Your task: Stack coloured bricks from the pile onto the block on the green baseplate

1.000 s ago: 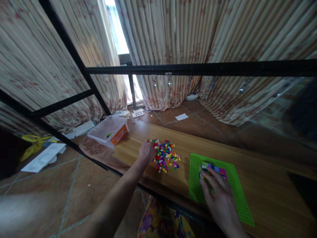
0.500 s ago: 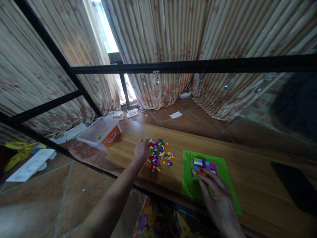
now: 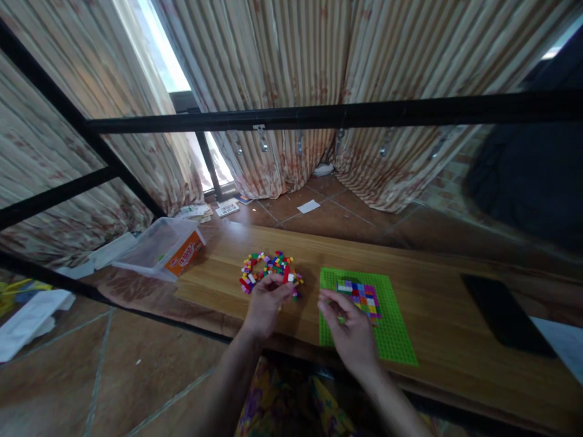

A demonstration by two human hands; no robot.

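My left hand (image 3: 265,303) is closed on a red toy brick (image 3: 286,274), pinched between thumb and fingers. Just beneath and behind it lies a pile of small, many-coloured toy bricks (image 3: 276,262). Above the left edge of a green studded baseplate (image 3: 395,331) is my right hand (image 3: 353,334). Its fingers are bent, with the thumb and index tips a little apart and nothing visible between them. Behind this hand, a block of joined coloured bricks (image 3: 368,297) sits on the baseplate, partly hidden by the fingers.
A clear plastic box (image 3: 155,243) with an orange label stands at the left end of the wooden table (image 3: 428,291). Toward the right end lie a flat black object (image 3: 501,315) and a white sheet (image 3: 560,340). A black metal rail (image 3: 310,115) crosses beyond the table.
My left hand has lifted from the pile and moved right with a red brick. My right hand has left the brick block and moved left toward it. The view has shifted right.
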